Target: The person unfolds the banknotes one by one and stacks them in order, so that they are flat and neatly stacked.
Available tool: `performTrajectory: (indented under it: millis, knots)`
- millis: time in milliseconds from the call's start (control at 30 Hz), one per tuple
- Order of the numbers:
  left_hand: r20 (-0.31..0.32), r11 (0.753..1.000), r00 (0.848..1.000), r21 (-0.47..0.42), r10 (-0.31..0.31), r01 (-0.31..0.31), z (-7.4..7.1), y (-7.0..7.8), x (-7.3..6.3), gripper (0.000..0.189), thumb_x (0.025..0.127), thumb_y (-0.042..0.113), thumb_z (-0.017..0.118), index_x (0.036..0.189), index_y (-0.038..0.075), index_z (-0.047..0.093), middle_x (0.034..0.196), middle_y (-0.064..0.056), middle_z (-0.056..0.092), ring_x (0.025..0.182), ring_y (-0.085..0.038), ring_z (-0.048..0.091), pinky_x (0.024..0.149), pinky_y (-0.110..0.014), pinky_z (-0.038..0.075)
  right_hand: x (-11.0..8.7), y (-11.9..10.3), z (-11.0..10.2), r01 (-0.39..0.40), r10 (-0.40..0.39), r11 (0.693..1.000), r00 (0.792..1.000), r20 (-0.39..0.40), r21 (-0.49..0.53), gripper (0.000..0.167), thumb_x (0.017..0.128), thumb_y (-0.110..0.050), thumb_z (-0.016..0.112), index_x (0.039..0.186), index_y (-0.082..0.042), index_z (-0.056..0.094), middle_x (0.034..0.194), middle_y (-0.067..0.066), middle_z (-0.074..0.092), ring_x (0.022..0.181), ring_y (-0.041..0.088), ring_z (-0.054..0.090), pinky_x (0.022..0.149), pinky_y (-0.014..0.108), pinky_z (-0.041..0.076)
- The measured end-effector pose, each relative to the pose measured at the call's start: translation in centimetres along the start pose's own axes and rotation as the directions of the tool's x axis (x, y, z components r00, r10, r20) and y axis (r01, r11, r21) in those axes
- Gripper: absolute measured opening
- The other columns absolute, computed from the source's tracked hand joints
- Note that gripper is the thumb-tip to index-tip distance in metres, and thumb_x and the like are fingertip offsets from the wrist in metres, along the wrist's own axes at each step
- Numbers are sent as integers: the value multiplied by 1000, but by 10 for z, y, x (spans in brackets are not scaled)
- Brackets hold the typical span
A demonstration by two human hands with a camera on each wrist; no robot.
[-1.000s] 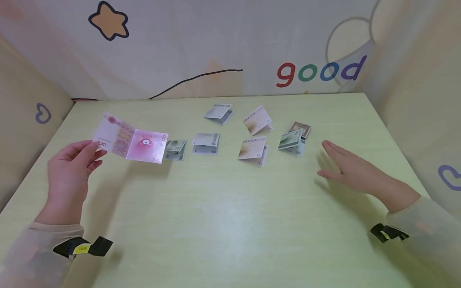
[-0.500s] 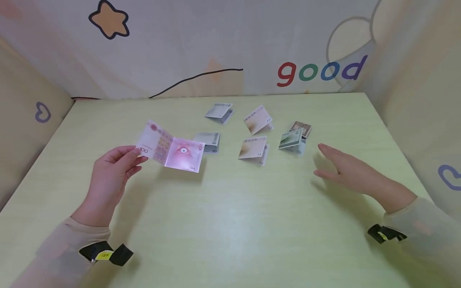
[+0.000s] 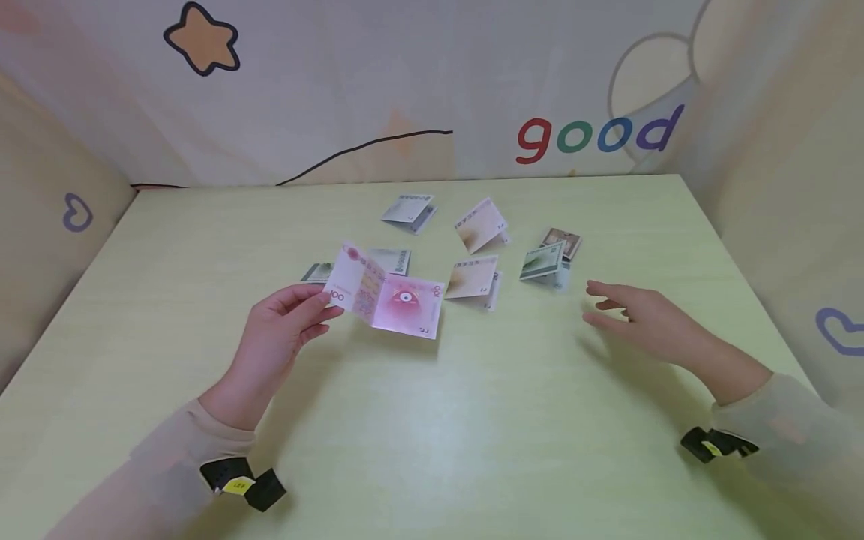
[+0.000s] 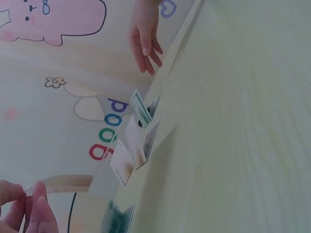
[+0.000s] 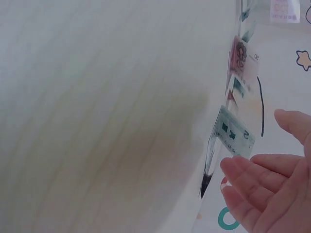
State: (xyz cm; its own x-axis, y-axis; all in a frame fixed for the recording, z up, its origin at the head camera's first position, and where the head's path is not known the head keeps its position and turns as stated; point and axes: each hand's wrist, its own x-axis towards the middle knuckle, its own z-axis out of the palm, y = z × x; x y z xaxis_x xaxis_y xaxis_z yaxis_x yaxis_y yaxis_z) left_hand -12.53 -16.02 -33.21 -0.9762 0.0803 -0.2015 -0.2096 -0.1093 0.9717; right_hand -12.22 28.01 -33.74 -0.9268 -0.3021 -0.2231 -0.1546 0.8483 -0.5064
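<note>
My left hand (image 3: 280,330) pinches the left edge of a pink 100 banknote (image 3: 408,307) between thumb and fingers. The note is creased down its middle and hangs above the table, overlapping a folded grey banknote (image 3: 394,259) behind it in the head view. In the left wrist view, the left fingertips (image 4: 41,208) meet at the lower left corner. My right hand (image 3: 651,322) hovers over the table at the right, holding nothing, its fingers relaxed. Nearest to it stands a folded green banknote (image 3: 543,262). The right wrist view shows that palm (image 5: 272,194) with loosely bent fingers.
Two folded tan-and-pink banknotes (image 3: 472,277) stand one behind the other at mid-table. Farther back are a grey folded note (image 3: 408,210) and a brown note (image 3: 565,241). A green one (image 3: 316,272) is partly hidden by the left hand. Printed curtains (image 3: 337,90) enclose the table (image 3: 432,435).
My left hand has carried the pink banknote to the right and slightly nearer, from the table's left side toward its middle. The right hand has shifted slightly left, its fingers bending a little more.
</note>
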Motion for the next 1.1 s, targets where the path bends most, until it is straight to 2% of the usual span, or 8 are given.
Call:
performTrajectory:
  millis: [333,500,700,900,1000,1100]
  knots:
    - [66,997,997,76,-39,34,36,-13,2,18,93,11,58,105,-2,58,94,0,64,84,-11,67,72,-23,51,2,-12,7,55,-49,990,998,-49,126,47,95,-22,55,133,4,47,122,19,58,105,31,58,85,44,49]
    - [86,992,994,105,-73,64,49,-20,1,23,92,10,58,109,-6,57,96,-4,65,83,-12,67,71,-23,52,6,-14,12,63,-58,982,998,-35,176,46,95,-22,55,132,5,48,119,17,60,104,30,58,85,40,50]
    - [116,988,988,129,-100,85,60,-24,0,23,92,11,58,110,-3,58,101,-7,64,86,-15,67,72,-25,52,8,-18,16,82,-80,970,997,-19,231,46,95,-23,55,130,6,49,117,15,62,106,28,58,85,37,49]
    - [134,989,986,123,-95,78,68,-29,-3,23,92,9,58,109,-6,58,98,-9,65,84,-15,67,69,-23,52,11,-30,20,64,-77,956,996,35,285,47,95,-25,56,130,6,50,115,14,63,103,25,60,86,39,48]
    - [150,990,984,119,-94,76,72,-32,-5,22,91,7,58,107,-7,58,97,-9,65,84,-15,67,68,-22,52,13,-35,25,91,-96,962,995,8,257,46,94,-24,57,130,4,50,119,15,60,105,27,58,85,40,49]
    - [170,990,980,111,-107,89,77,-35,-8,20,91,6,58,106,-8,57,96,-9,65,85,-16,67,68,-23,52,12,-43,32,181,-176,970,983,-42,161,46,93,-20,59,132,1,49,130,15,53,115,30,51,90,45,46]
